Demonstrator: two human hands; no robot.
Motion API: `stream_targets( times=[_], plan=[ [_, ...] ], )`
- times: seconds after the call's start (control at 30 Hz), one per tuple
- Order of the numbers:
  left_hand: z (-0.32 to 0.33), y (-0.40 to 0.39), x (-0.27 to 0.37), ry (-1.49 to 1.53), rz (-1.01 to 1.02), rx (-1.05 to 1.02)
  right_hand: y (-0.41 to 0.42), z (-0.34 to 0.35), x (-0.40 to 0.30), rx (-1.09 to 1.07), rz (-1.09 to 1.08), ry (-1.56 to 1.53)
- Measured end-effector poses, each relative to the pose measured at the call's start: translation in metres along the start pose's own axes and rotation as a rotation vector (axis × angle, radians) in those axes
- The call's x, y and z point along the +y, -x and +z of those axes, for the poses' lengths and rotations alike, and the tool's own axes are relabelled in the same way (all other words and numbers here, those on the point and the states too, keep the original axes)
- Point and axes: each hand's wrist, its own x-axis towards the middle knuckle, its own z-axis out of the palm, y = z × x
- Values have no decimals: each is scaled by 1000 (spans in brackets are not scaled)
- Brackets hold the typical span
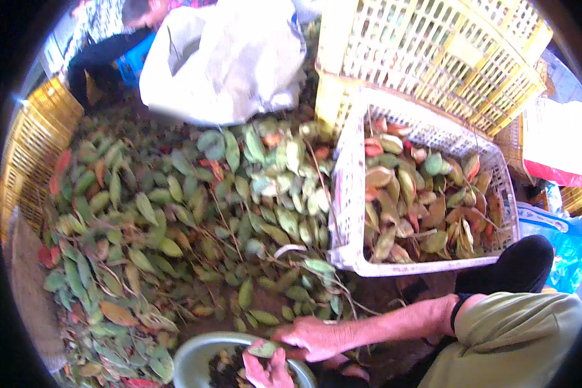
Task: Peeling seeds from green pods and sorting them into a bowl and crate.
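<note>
My left hand (266, 371) is at the bottom edge, over a pale green plastic basin (182, 356). Its fingers pinch a small green leaf (263, 349). Coming in from the right, my right hand (315, 337) meets the leaf's right end with curled fingers; its motion blur hides whether it grips anything. Inside the basin lie dark crumbly bits (223, 366) with some paler pieces. Beyond both hands spreads a broad heap of leaves (160, 213), mostly green with some red and orange, mixed with thin stems.
A white plastic crate (417, 266) of leaves stands to the right, with yellow slatted crates (417, 43) behind it. A large white sack (237, 63) rests on the heap's far side. Another person (102, 48) sits at upper left, near a yellow crate (34, 150). Blue plastic bags (572, 247) lie far right.
</note>
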Motion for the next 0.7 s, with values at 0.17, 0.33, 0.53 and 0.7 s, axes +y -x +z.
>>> stream_targets(
  times=[0.17,0.33,0.53,0.7],
  plan=[
    [-4,1,-11,141,-138,45,-12,13,0,-40,1,51],
    [-12,12,-63,318,-163,133,-30,42,21,-175,258,-173],
    [-36,15,-50,325,-154,132,-50,69,21,-375,45,183],
    [-42,19,18,430,-288,-37,-40,60,38,-282,48,-149]
  ],
)
